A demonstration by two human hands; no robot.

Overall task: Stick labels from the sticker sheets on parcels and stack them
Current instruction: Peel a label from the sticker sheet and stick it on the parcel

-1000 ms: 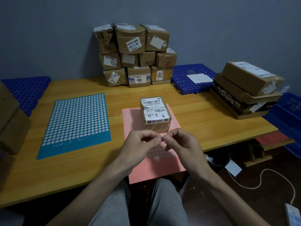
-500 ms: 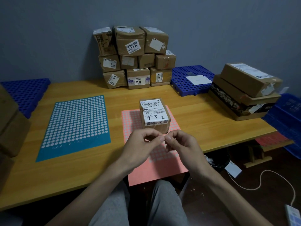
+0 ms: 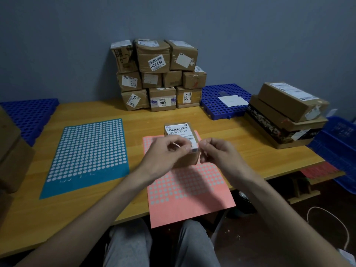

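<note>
- Two hands over the parcel [image 3: 179, 130]: left hand [image 3: 169, 152] pinches what seems a tiny label [image 3: 176, 145]; whether right hand [image 3: 218, 154] holds anything, I cannot tell.
- Risk: the sticky label may fold onto a fingertip.

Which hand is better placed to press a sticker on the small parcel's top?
Probably the left hand: its fingertips are above the small parcel, while the right hand is off its right edge.

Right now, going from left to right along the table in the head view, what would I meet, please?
In order: brown boxes at the left edge → blue sticker sheet → pink sticker sheet → stack of flat boxes at the right end.
</note>
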